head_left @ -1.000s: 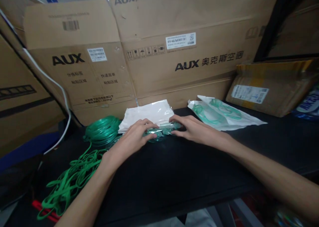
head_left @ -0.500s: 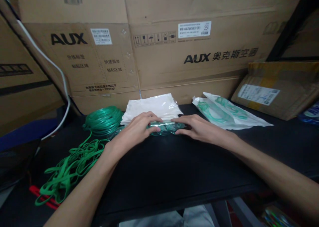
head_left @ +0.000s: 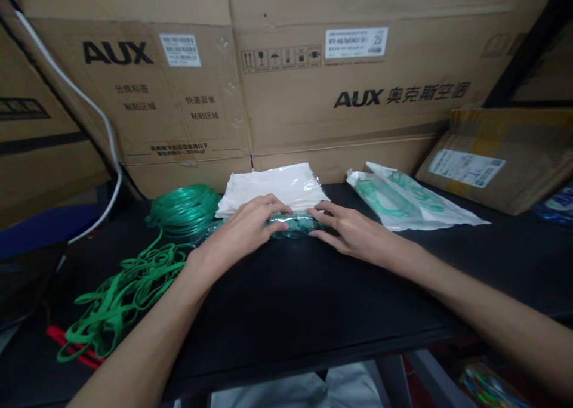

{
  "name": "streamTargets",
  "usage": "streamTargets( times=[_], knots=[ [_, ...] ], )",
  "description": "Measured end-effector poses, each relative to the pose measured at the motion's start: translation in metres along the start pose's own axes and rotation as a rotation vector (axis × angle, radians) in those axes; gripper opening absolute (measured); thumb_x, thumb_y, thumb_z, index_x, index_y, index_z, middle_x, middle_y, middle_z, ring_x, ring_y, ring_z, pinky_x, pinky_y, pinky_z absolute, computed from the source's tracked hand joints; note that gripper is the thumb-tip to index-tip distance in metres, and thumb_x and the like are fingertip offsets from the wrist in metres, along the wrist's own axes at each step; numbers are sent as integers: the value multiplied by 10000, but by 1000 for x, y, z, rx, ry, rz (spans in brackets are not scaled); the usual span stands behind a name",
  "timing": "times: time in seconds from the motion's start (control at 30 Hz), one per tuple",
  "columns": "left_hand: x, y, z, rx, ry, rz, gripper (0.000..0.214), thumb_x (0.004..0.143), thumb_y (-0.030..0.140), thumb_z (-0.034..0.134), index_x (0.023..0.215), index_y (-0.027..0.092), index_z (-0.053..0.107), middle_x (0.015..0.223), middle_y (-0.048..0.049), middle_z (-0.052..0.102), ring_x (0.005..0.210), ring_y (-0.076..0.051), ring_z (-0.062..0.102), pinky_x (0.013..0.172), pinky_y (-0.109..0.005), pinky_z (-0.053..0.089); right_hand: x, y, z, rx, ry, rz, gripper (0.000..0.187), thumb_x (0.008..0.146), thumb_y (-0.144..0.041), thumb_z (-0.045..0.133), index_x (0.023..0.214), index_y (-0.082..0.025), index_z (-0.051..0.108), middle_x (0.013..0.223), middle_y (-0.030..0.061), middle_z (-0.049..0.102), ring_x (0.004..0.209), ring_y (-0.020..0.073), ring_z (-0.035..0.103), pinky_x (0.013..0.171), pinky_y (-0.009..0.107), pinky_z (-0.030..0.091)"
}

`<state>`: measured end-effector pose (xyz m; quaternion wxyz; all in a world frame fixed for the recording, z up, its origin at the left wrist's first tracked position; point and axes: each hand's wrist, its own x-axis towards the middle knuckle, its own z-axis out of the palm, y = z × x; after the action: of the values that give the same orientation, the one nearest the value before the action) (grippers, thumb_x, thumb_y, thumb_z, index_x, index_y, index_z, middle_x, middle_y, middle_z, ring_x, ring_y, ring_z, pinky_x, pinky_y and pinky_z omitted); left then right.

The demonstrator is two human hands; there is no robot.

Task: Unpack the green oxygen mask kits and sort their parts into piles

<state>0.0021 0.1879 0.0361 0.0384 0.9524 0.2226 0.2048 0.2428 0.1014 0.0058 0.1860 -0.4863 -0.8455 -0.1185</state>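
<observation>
Both my hands rest on a small bundle of clear green plastic tubing lying on the black table. My left hand curls over its left part, fingers bent around it. My right hand presses on its right end with fingers nearly flat and together. Just behind the bundle lies a stack of clear empty plastic bags.
A coil of green tubing and loose green straps lie at the left. Two bagged green tubing sets lie at the right. Large AUX cardboard boxes stand behind. A taped parcel leans at the right. A white cable hangs at the left.
The view has tilted down a little. My hands stay on the tubing bundle; the right hand has slid slightly left and its fingers have flattened.
</observation>
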Motion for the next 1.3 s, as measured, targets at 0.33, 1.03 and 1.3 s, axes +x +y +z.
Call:
streamTargets(
  times=[0.33, 1.03, 1.3],
  knots=[
    [0, 0, 11, 93, 60, 30, 274, 1002, 347, 544, 1230, 228, 638, 1167, -60, 639, 1125, -260, 620, 1011, -393, 472, 8, 12, -27, -37, 148, 103, 367, 1034, -382, 472, 1168, -162, 734, 1128, 134, 729, 1041, 273, 666, 942, 408, 517],
    [1, 15, 12, -129, 258, 59, 225, 983, 174, 527, 1045, 135, 740, 1036, -102, 713, 977, -245, 665, 906, -364, 502, -42, 170, -98, -674, 16, 581, 189, 848, -198, 430, 682, -245, 507, 714, 138, 591, 726, 361, 595, 600, 465, 378],
    [0, 29, 6, -535, 266, -59, 230, 948, 273, 590, 1032, 181, 784, 1014, -81, 784, 907, -239, 694, 874, -350, 488, 3, 90, -180, -505, 420, 490, 180, 894, -442, 472, 781, -301, 473, 679, 76, 527, 551, 262, 484, 514, 394, 342]
  ],
)
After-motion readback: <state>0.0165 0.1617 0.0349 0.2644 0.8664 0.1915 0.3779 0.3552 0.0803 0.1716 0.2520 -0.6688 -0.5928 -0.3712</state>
